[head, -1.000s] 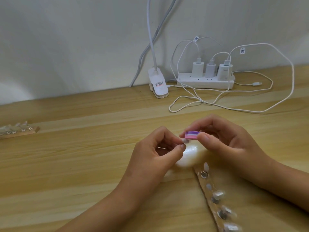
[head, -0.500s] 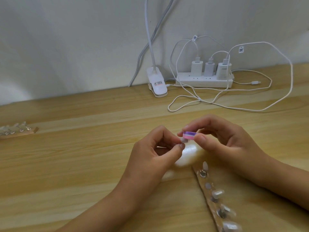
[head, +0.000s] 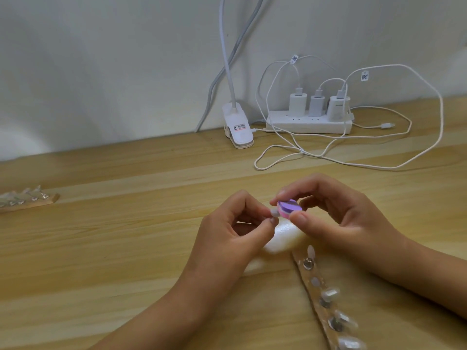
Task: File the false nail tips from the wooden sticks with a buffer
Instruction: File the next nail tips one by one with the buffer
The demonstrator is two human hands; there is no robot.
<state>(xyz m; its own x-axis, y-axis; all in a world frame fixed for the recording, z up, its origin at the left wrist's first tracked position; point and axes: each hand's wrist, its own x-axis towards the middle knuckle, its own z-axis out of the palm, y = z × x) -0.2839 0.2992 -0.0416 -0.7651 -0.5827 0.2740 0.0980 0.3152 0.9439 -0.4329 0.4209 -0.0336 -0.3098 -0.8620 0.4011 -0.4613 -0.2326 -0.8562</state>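
Held above the desk's [head: 121, 253] middle: false nail tip [head: 273, 212], pinched in left hand [head: 235, 231], touching purple-pink buffer [head: 288, 207] gripped by right hand [head: 336, 218]. Toward the near edge, wooden stick [head: 311, 284]; far stick [head: 43, 201] well apart at left edge.

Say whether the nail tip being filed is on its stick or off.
Off. The left hand pinches the nail tip against the buffer in the right hand, clear of the wooden stick.

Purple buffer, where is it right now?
In the head view, centre-right, the purple buffer is pinched in the right hand, right beside the false nail tip the left hand pinches.
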